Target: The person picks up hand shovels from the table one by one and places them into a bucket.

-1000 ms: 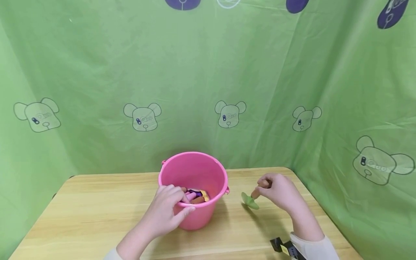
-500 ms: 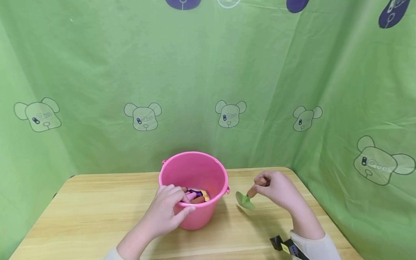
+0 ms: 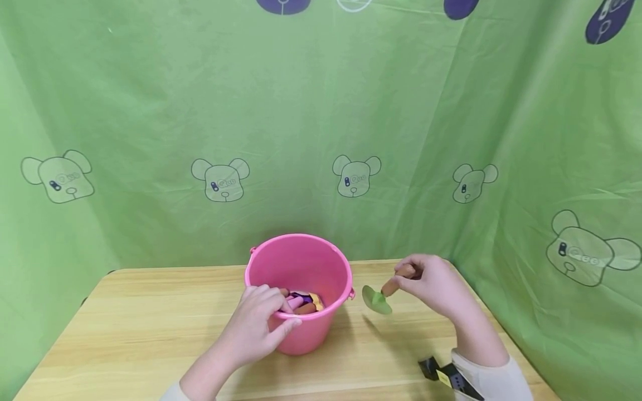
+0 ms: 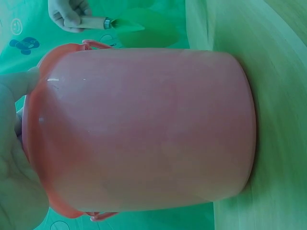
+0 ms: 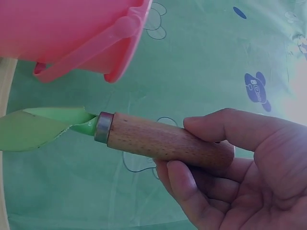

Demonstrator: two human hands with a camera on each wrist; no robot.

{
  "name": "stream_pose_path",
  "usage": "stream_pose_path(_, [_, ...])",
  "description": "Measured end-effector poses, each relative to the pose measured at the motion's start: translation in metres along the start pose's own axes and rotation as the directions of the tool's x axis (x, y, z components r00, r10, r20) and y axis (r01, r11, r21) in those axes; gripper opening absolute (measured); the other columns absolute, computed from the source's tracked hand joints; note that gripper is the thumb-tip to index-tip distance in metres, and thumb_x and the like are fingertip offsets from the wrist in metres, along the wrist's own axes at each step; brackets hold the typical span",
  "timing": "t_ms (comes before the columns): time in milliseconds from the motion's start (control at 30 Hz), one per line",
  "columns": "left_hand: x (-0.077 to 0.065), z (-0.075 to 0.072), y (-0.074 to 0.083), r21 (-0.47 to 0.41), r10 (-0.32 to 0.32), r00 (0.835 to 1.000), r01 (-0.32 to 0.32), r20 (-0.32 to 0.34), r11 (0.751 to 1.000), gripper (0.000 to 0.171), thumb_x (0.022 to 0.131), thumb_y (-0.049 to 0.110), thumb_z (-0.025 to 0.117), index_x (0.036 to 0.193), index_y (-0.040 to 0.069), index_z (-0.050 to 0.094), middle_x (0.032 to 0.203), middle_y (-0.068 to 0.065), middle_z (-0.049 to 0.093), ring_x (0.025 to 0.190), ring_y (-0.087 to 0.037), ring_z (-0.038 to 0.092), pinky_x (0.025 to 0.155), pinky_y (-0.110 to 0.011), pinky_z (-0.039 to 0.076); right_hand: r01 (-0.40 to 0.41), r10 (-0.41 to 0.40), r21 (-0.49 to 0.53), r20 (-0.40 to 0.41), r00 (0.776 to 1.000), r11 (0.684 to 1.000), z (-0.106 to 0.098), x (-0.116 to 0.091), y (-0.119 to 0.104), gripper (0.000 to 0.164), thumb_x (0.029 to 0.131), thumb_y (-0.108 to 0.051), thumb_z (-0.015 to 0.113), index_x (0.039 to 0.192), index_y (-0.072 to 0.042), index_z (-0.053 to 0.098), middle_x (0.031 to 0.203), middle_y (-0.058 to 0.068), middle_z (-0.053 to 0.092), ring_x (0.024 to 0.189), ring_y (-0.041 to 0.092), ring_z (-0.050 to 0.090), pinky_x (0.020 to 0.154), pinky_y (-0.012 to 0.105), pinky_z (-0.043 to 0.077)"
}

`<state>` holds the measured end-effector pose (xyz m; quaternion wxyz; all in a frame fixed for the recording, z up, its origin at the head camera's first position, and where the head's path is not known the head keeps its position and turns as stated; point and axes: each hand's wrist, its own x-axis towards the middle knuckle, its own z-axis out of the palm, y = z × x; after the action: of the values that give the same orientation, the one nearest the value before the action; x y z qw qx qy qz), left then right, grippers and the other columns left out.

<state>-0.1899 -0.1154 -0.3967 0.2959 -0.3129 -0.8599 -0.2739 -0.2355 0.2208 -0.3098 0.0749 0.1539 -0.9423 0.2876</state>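
A pink bucket [image 3: 306,335] stands upright on the table, holding several small pieces [image 3: 304,303] in brown, pink, purple and yellow. My left hand [image 3: 256,326] grips its near rim, fingers over the inside and thumb outside, also visible in the left wrist view. To the right of the bucket, my right hand [image 3: 436,284] pinches the wooden handle of a small garden trowel [image 5: 158,139] between thumb and fingers. The trowel's green blade [image 3: 376,301] points left and down toward the bucket, apart from it, with its shadow on the table below.
Under the bucket is a light wooden table [image 3: 150,334]. Green curtains [image 3: 301,111] printed with bear heads hang behind it and along the sides. A black strap device [image 3: 451,379] sits at my right sleeve. The bucket's pink handle [image 5: 81,60] hangs at its side.
My right hand has raised the trowel a little, and its blade has shifted left, closer to the bucket. The left hand and the bucket have stayed in place.
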Motion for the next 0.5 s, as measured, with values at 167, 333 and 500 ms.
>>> stream_pose_path(167, [0.0,-0.001,0.001,-0.006,-0.008,1.0,0.008,0.009,1.0,0.021,0.085,0.046,0.061,0.079,0.03,0.049,0.088,0.019,0.051,0.077,-0.003,0.039,0.082,-0.031,0.031,0.019,-0.019,-0.016,-0.026,0.999,1.0,-0.008,0.0,-0.007,0.017,0.08,-0.028,0.069,0.09,-0.015,0.063,0.079,-0.001,0.062,0.071,0.016,0.053,0.065,0.034,0.044])
stream_pose_path(333, [0.001,-0.002,0.001,-0.009,-0.006,1.0,0.006,0.005,1.0,0.02,0.084,0.046,0.061,0.079,0.03,0.049,0.086,0.019,0.049,0.077,-0.003,0.038,0.082,-0.031,0.031,0.044,-0.045,-0.028,-0.054,0.998,0.999,-0.017,0.0,-0.016,0.015,0.08,-0.025,0.069,0.091,-0.016,0.063,0.078,0.0,0.06,0.067,0.017,0.052,0.062,0.034,0.044])
stream_pose_path(500, [0.0,-0.001,0.0,-0.007,-0.003,1.0,0.003,0.002,1.0,0.021,0.084,0.046,0.061,0.078,0.03,0.048,0.084,0.019,0.048,0.076,-0.003,0.038,0.081,-0.03,0.031,0.066,-0.069,-0.037,-0.087,0.994,0.997,-0.025,-0.001,-0.027,0.018,0.081,-0.025,0.069,0.095,-0.015,0.063,0.08,0.001,0.063,0.07,0.014,0.057,0.063,0.034,0.047])
